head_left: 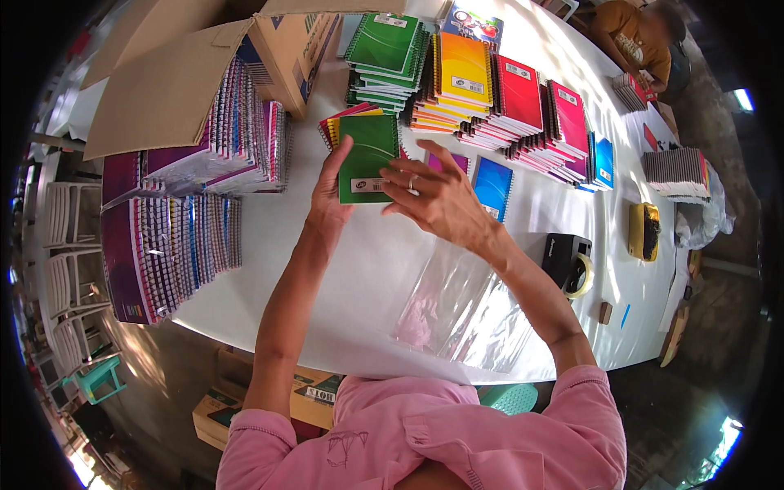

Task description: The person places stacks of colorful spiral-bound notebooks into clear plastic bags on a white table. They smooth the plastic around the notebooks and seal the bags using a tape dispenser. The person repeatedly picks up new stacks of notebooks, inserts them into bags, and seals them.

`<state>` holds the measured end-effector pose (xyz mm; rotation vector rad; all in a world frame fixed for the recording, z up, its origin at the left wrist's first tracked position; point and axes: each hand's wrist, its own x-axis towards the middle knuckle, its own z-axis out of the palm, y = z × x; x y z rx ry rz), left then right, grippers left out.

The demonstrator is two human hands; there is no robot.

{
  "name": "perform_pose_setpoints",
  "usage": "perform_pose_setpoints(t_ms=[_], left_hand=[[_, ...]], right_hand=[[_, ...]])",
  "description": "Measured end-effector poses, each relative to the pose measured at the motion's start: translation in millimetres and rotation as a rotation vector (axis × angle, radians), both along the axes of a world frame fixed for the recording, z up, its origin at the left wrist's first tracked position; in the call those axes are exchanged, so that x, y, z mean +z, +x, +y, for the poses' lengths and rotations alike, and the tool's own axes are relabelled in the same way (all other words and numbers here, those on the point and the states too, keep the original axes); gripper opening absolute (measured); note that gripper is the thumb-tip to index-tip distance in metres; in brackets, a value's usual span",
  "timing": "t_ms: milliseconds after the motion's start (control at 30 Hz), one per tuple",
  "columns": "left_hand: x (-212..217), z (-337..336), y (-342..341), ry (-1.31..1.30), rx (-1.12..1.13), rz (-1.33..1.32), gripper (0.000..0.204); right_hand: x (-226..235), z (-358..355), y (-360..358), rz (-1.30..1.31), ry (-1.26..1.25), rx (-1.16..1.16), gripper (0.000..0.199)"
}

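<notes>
My left hand [331,186] grips the left edge of a green spiral notebook [367,151] that tops a small stack of red and yellow ones on the white table [327,269]. My right hand [431,192] rests on the notebook's right edge, fingers spread, a ring on one finger. Just right of it lie a purple notebook [454,161] and a blue notebook [494,186]. A clear plastic bag [465,306] lies flat near the table's front edge, under my right forearm.
Rows of green, orange, red and blue notebooks [490,90] fill the far side. Bundles of wrapped spiral notebooks [175,237] and an open cardboard box [237,57] stand left. A black tape dispenser [567,261] sits right. Another person [641,41] works at the far end.
</notes>
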<state>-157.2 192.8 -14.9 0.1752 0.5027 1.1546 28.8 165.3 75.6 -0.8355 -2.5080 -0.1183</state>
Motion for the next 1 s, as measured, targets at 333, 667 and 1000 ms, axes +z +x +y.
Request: perform_pose_setpoints(t_ms=[333,667,1000], left_hand=[[10,3,13,0.034,0.004,0.011,0.061],[16,-5,9,0.07,-0.074,0.018,0.062],[5,-14,53,-0.102,-0.024,0.034,0.05]], right_hand=[[-18,128,-31,0.005,0.176,-0.385,0.029],[-5,32,31,0.024,0.064,-0.109,0.04],[-17,54,85,0.112,0.112,-0.407,0.026]])
